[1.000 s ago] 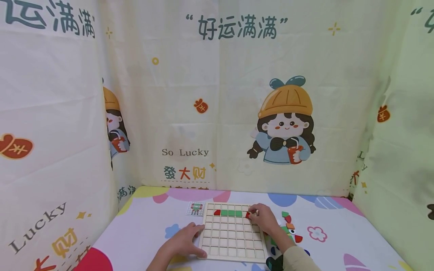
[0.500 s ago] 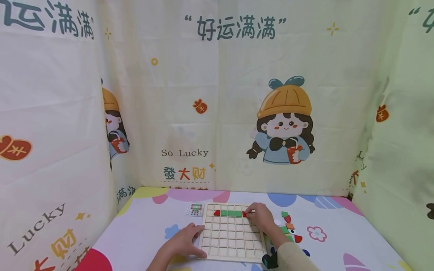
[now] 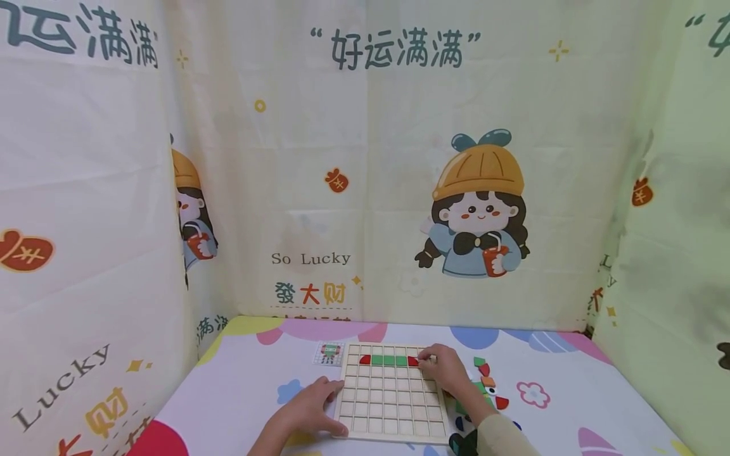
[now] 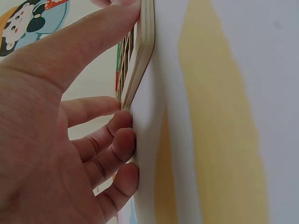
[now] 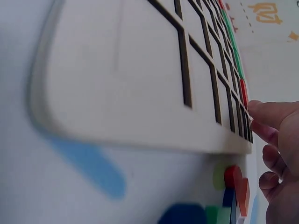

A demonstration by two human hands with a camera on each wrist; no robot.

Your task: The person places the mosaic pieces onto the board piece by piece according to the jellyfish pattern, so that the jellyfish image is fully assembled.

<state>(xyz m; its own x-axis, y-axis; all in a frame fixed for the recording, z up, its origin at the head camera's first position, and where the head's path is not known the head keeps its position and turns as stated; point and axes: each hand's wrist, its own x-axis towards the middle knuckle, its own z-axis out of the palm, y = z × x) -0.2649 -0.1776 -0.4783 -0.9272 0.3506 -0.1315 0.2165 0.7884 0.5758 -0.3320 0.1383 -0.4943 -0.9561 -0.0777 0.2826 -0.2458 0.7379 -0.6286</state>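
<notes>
A pale wooden grid board (image 3: 392, 427) lies on the table. Across one of its upper rows runs a strip of green square pieces (image 3: 389, 360), with a red piece (image 3: 365, 360) at the left end and another red piece (image 3: 412, 361) at the right end. My left hand (image 3: 308, 406) rests along the board's left side, thumb at the near corner. In the left wrist view, its thumb and index finger touch the board's edge and the other fingers curl loosely. My right hand (image 3: 445, 369) is beside the right red piece; I see nothing held in its fingers.
A small pattern card (image 3: 329, 353) lies at the board's upper left. Loose pieces, including a red one (image 3: 502, 401) and an orange one (image 3: 488, 381), are scattered to the right, partly hidden by the right forearm. Printed cloth walls (image 3: 319, 209) stand around the table.
My right hand has moved the right red piece left against the green strip, let it go and drawn slightly back to the right. The left hand has stayed at the board's edge.
</notes>
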